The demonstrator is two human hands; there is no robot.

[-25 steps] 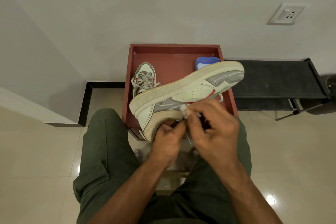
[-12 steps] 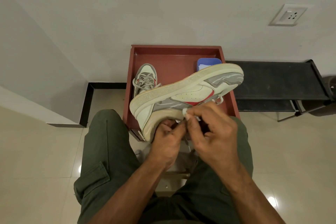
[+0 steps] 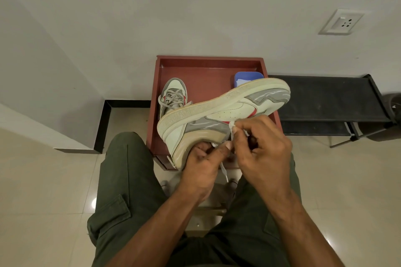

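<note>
**Sneaker lace work, mid-step**

R hand (image 3: 262, 149) pinches lace (image 3: 224, 171). L hand (image 3: 201, 165) grips sneaker (image 3: 227, 110) at heel collar, sole-up, above red tray (image 3: 208, 69). Lace prob. limp, light, slippery, so hold near tip. Shoe prob. light w/ stiff sole; collar is best grip.

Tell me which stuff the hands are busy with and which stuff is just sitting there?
In use: held sneaker, white lace, left hand gripping the sneaker, right hand pinching the lace.
Just lying about: second sneaker and blue tub in the red tray, black rack, wall socket.
</note>
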